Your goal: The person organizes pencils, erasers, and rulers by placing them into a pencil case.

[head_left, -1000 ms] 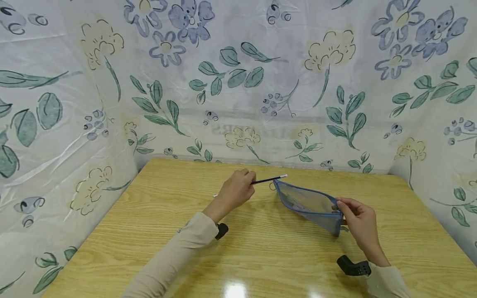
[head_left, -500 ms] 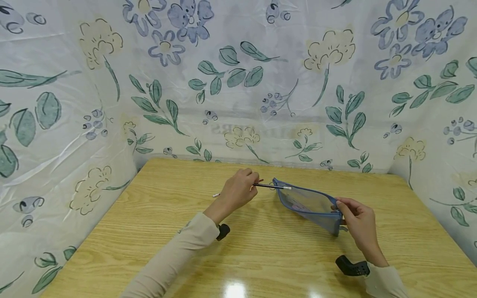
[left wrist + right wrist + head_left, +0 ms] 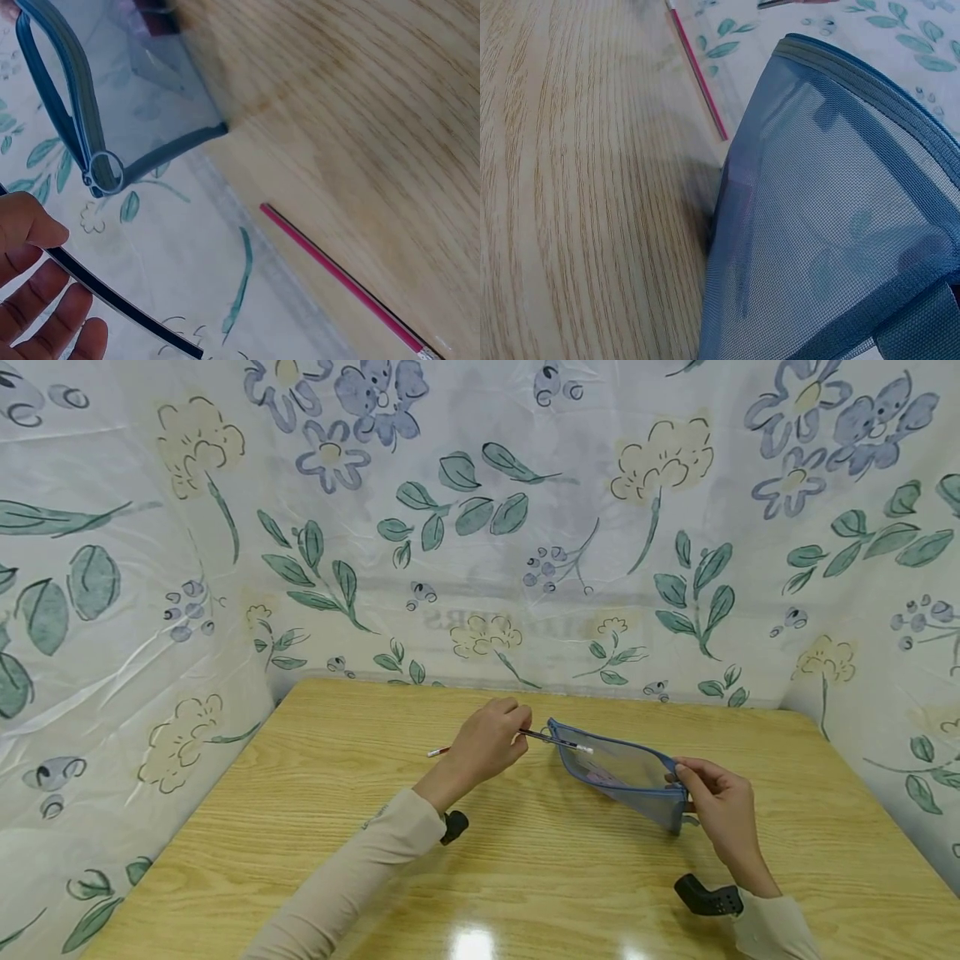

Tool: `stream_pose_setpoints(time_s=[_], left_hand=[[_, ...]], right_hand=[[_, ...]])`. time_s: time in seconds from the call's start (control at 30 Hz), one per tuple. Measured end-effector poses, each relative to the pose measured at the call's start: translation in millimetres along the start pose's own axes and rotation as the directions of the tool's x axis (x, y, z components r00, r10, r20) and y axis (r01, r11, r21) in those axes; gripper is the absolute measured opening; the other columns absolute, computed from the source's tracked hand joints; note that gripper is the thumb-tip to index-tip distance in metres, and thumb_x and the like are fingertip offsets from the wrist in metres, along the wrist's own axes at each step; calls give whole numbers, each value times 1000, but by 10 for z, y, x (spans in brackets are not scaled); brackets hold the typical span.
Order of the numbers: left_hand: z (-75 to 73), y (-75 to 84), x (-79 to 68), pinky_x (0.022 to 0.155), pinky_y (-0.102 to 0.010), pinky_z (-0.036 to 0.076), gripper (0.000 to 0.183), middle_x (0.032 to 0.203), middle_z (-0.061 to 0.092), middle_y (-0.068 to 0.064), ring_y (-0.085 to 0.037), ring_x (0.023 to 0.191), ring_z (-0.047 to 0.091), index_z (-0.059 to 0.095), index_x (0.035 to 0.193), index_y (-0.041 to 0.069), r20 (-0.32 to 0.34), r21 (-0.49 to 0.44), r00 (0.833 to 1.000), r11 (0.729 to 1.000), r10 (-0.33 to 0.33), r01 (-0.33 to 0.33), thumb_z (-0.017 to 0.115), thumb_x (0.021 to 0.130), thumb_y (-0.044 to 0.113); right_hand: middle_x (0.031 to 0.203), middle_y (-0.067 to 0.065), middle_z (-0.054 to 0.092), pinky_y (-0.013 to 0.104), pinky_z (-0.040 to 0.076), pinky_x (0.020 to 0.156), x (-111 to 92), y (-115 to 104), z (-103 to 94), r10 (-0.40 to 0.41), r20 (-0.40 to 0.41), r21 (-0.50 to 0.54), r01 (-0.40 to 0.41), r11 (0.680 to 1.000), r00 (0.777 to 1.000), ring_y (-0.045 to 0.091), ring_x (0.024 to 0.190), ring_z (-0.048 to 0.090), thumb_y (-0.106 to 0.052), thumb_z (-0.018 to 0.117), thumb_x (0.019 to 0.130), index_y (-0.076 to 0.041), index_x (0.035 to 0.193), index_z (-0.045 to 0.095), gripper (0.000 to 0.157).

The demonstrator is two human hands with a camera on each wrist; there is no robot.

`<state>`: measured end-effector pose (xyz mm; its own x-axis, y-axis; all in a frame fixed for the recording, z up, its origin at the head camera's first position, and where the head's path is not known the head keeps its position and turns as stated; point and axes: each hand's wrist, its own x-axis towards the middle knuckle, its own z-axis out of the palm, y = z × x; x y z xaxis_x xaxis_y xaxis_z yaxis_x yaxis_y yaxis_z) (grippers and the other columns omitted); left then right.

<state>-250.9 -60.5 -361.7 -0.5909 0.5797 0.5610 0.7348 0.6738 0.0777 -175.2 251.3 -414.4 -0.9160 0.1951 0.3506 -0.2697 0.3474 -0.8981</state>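
- From my remote seat I had the left hand (image 3: 489,745) gripping a dark pencil (image 3: 551,740) by thumb and fingers, its white end over the mouth of the blue mesh pouch (image 3: 626,768); whether that end had dipped inside, I couldn't tell.
- The right hand (image 3: 718,802) pinched the pouch's near-right corner above the bench (image 3: 562,877), and the mouth gaped.
- For a clean feed, I judged the right hand should hold that corner taut while the left tilted the white end down between the zip edges, loosening only once most of the length was in.
- I'd have steered clear of the metal ring (image 3: 105,153) at the far corner, where a pencil could snag.
- The left wrist view gave me the dark pencil's plain end and most of a red pencil (image 3: 341,277) lying on the bench; the head view showed little of the latter beyond its white end.
- Only the head view showed the right hand's pinch clearly.
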Motion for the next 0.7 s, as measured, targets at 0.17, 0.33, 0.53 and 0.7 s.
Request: stream_pose_setpoints(time_s=[0.17, 0.33, 0.53, 0.7], left_hand=[[-4, 42, 27, 61, -30, 44, 15, 80, 55, -2, -18, 72, 52, 60, 84, 9, -30, -25, 998, 998, 57, -57, 67, 80, -3], [-18, 99, 46, 63, -29, 45, 14, 82, 56, -3, -18, 74, 53, 60, 84, 9, -51, -50, 994, 993, 100, -103, 65, 80, -3], [-31, 176, 90, 64, -27, 46, 14, 82, 57, -2, -17, 75, 55, 60, 85, 8, -61, -73, 990, 989, 126, -130, 65, 79, -4], [-30, 236, 118, 62, -26, 44, 13, 82, 57, -3, -16, 73, 53, 61, 85, 7, -70, -137, 989, 980, 134, -142, 65, 80, -5]], right_hand=[[84, -4, 71, 25, 54, 55, -1, -4, -1, 5, 2, 11, -5, 1000, 1000, 4, 74, 65, -12, 57, 99, 8, 112, 67, 26], [84, -5, 71, 25, 54, 55, 0, -1, -1, 4, 3, 8, -5, 1000, 1000, 3, 74, 65, -12, 57, 99, 8, 112, 67, 26], [84, -3, 71, 25, 54, 55, 3, 3, -1, -3, 5, 7, 3, 1000, 1000, 3, 74, 65, -11, 57, 99, 8, 112, 67, 25], [84, -2, 71, 25, 54, 55, 1, -2, 3, -4, 5, -2, 4, 1000, 1000, 3, 74, 65, -11, 57, 99, 8, 112, 67, 25]])
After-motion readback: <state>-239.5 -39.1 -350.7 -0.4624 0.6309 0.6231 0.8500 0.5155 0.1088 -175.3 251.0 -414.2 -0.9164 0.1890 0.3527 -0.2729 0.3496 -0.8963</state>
